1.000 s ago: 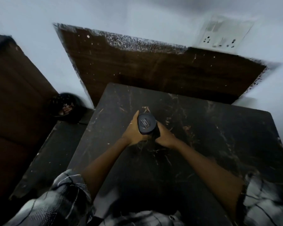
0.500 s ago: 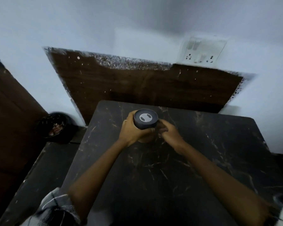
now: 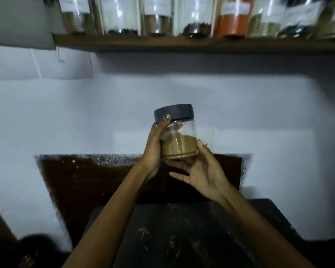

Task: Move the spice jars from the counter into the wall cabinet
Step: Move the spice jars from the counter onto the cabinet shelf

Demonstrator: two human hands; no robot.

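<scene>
Left-hand fingers (image 3: 165, 120) wrapped round the side of the spice jar (image 3: 177, 132), thumb tip up on the rim of the dark lid (image 3: 173, 113), so clamped on it properly. Right hand (image 3: 202, 171) open and spread just under the jar's base, thumb touching the lower edge, more cradling than gripping. Jar itself up in the air, well above the bench (image 3: 191, 229) and still well below the shelf (image 3: 182, 44) with its row of tall jars. Clear walls, looks like glass or hard plastic, so probably rigid, smooth and a bit slippery. About half full of brownish powder, so likely light-ish. Best grabbed round the body, not by the lid alone. Needs setting down upright in a gap up there.
</scene>
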